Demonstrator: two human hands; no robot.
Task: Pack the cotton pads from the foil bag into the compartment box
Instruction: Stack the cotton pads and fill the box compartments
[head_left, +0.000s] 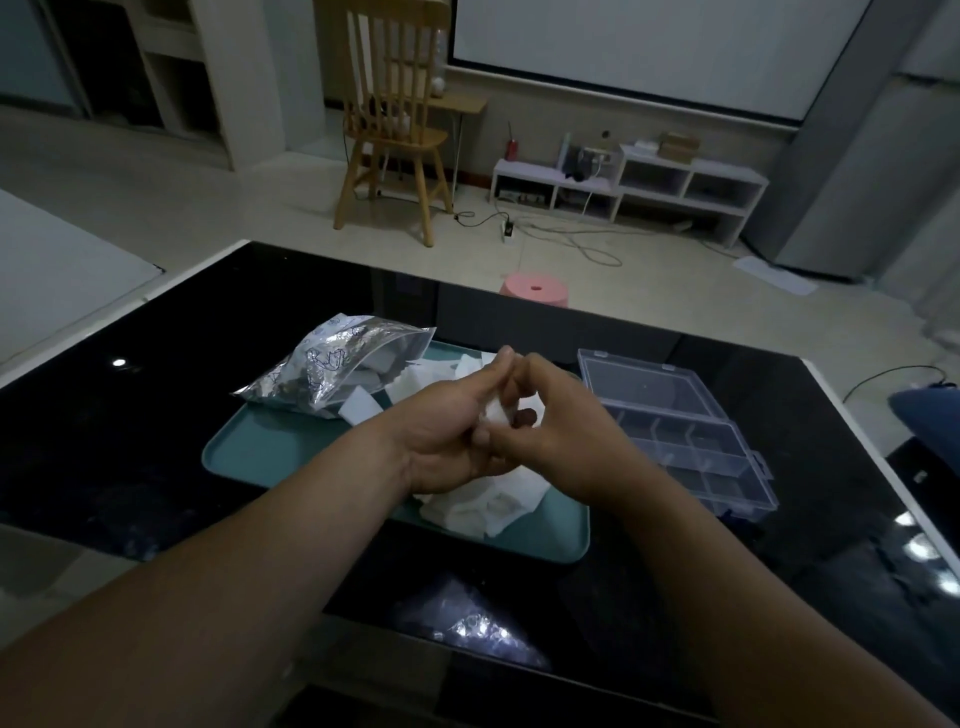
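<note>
Above the teal tray (244, 452) on the black table (156, 415), the left hand (447, 431) and right hand (556, 421) meet, their fingers (501, 359) pinching one white cotton pad (496, 413) between them (probably separating or squaring it). Other pads (488, 504) lie loose on the tray, and some spill from the foil bag (332, 364). The compartment box (691, 441) lies open just right of the tray. Next, the pad likely needs carrying right and laying flat in a compartment.
</note>
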